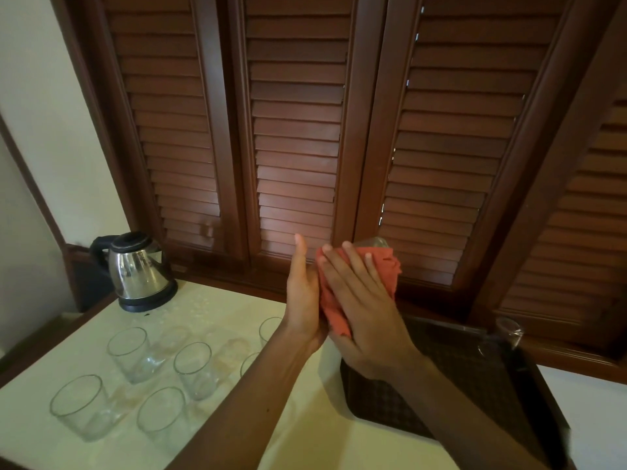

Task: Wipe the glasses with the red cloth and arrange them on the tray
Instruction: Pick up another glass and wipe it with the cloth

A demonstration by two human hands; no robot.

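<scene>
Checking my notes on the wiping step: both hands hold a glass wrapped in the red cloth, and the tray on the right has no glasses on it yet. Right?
Not quite. The tray already has one glass near its far corner, as the head view shows. The rest holds: the left hand and right hand hold a glass wrapped in the red cloth.

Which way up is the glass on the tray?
Upside down: the glass stands at the far corner of the dark tray, its thick base uppermost, wider mouth down.
</scene>
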